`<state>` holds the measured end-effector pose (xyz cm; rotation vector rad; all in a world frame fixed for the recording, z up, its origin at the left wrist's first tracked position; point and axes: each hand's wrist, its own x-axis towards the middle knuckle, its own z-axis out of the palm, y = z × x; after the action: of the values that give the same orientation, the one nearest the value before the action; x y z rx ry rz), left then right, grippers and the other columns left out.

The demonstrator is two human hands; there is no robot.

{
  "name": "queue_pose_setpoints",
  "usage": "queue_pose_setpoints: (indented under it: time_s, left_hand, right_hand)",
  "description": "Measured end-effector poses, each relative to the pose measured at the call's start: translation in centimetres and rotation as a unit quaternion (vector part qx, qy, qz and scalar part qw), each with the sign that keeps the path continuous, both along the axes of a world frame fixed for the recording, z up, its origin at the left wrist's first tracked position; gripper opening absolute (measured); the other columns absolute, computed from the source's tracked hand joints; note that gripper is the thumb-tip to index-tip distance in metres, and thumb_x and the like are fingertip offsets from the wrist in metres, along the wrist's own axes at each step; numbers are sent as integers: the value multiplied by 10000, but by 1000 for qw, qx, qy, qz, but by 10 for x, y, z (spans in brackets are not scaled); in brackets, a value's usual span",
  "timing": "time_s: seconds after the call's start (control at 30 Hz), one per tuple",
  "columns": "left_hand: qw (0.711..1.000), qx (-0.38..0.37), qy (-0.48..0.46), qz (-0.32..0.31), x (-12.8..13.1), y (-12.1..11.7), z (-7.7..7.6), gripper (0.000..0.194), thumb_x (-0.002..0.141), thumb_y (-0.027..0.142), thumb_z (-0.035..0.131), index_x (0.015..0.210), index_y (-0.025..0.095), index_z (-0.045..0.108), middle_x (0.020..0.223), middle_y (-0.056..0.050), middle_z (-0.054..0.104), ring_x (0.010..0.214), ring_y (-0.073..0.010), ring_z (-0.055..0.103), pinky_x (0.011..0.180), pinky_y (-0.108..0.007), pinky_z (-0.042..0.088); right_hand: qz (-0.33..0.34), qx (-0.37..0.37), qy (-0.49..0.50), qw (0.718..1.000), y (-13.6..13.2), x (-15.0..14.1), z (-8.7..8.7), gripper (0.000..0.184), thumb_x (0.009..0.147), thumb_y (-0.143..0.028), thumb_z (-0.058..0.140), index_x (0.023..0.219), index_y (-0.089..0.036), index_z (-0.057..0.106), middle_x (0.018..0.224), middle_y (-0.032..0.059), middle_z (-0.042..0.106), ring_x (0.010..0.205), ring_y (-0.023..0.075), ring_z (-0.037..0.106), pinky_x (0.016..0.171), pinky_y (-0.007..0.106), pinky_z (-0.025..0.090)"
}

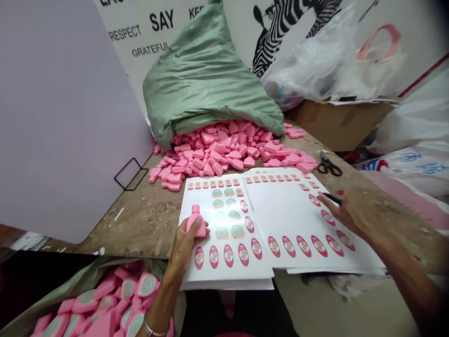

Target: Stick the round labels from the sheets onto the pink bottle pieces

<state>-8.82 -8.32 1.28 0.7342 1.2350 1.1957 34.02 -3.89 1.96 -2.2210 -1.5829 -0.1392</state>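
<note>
My left hand (185, 241) is closed round a small pink plastic bottle (196, 223), held upright with its cap pointing away from me. It is over the left sticker sheet (196, 196), which bears pale green rounded stickers and pink oval ones. My right hand (345, 213) grips a slim black tool (332, 198); whether it is a pen or a blade cannot be made out. One fingertip reaches a pink oval sticker (314, 200) at the right side of the right sticker sheet (280, 210). The middle of that sheet is bare white.
A green sack (210, 84) spills a heap of pink bottles (217, 152) behind the sheets. Black scissors (329, 166) lie at the right, a black wire stand (131, 175) at the left. Below the table's left edge, another sack holds stickered bottles (86, 299). A cardboard box (336, 121) stands back right.
</note>
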Motion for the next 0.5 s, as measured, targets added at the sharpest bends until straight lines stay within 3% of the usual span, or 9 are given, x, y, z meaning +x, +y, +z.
queue_pose_setpoints:
  time_s: [0.07,0.17,0.2,0.27,0.37,0.5]
  left_hand:
    - [1000,7,-3,-12,7,-4,5,397,726,470,679,913,124,624,856,-78,687,675,-156,663,665,-276,552]
    - [998,19,-9,-54,23,-12,10,398,755,474,648,936,121,618,939,-113,688,692,-175,675,656,-284,548]
    - [997,20,-12,-68,29,-15,10,397,765,471,639,953,121,613,957,-121,686,699,-183,680,641,-283,546]
    - [996,17,-13,-85,41,-19,10,404,776,468,627,982,122,598,930,-125,688,711,-206,688,604,-279,539]
    - [995,6,-13,-97,54,-23,7,416,792,468,611,1013,117,570,786,-103,686,728,-236,698,607,-285,536]
    - [993,-1,-14,-117,62,-26,3,417,813,479,580,1028,124,542,737,-90,672,737,-245,703,615,-282,536]
  right_hand:
    - [66,-15,70,995,-12,-39,3,287,901,-401,423,972,-157,558,689,101,628,537,164,519,546,308,340]
    - [260,-58,200,943,-33,-117,5,237,930,-399,363,880,-227,518,683,21,618,580,161,536,608,295,387]
    - [306,-68,200,928,-39,-142,4,241,942,-376,341,867,-233,519,678,4,617,583,155,536,647,305,389]
    - [347,-43,147,926,-44,-179,-2,227,952,-306,330,893,-234,537,800,12,650,719,164,578,784,353,355]
    - [337,3,50,940,-42,-198,-13,235,949,-244,339,904,-215,568,855,36,659,815,177,583,830,379,288]
    - [339,18,13,941,-36,-190,-21,184,934,-256,403,926,-194,576,874,50,664,808,173,575,774,341,284]
